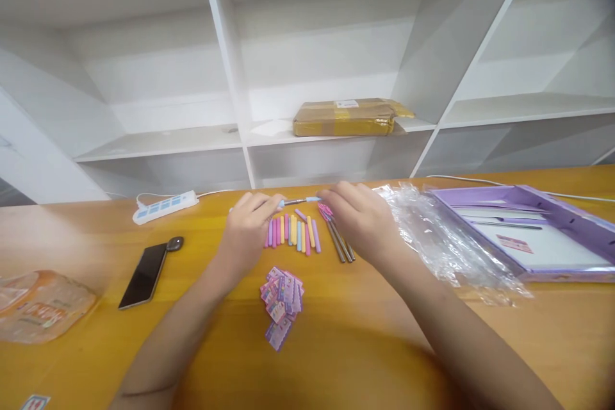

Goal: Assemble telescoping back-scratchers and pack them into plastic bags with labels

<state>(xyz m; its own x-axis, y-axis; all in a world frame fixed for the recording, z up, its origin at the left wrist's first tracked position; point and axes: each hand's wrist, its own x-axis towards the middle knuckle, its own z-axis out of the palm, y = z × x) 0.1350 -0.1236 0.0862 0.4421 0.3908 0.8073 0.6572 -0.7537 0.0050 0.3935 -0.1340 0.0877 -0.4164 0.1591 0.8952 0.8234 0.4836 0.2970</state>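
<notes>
My left hand (250,230) is closed on the left end of a thin pen-like stick (295,202) with light blue parts and a metallic middle. My right hand (358,218) pinches its light blue right end. The stick lies level between both hands, above a row of pastel sticks (293,235) in pink, purple, yellow and blue. Beside my right hand, several dark metallic sticks with pink tops (341,240) lie fanned on the table. Nearer to me is a loose pile of small pink and purple printed cards (283,301).
Crumpled clear plastic (432,230) lies right of my right hand, beside an open purple box (571,262). At left are a phone (143,275), a dark mouse-like object (175,243), a power strip (166,206) and an orange-clear bag (48,307). A cardboard box (343,118) sits on the shelf.
</notes>
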